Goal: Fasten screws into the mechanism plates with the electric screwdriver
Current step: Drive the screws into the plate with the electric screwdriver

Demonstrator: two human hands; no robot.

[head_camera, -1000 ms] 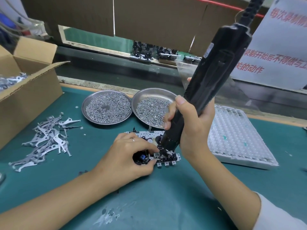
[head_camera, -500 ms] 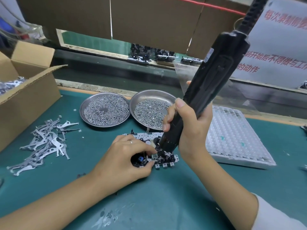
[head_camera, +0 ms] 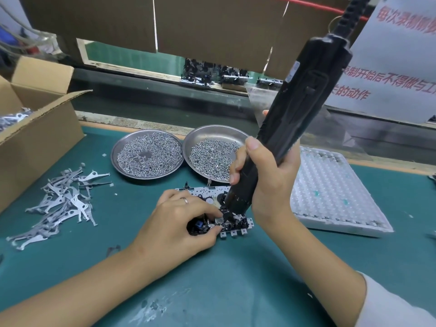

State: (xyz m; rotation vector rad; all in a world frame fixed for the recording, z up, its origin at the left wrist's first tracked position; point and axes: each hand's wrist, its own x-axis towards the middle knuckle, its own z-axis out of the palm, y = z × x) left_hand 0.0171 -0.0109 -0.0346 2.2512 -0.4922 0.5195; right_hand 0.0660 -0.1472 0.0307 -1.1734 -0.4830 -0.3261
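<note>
Nearest, the left hand (head_camera: 179, 223) rests on the green table (head_camera: 236, 291), its thumb and forefinger pinching the near end of the mechanism plate (head_camera: 212, 208), which lies flat at the table's middle. Just beside it, the right hand (head_camera: 266, 182) grips the black electric screwdriver (head_camera: 297, 119), fingers wrapped round its lower barrel; the tool leans up to the right, with its tip down on the plate close to the left fingertips. Left of the hands lies a loose heap of grey metal levers (head_camera: 59, 201). Right of them sits a white dimpled tray (head_camera: 335, 192). Behind the plate stand two round steel dishes of screws (head_camera: 147, 156), touching each other. Farther left is an open cardboard box (head_camera: 35, 138).
</note>
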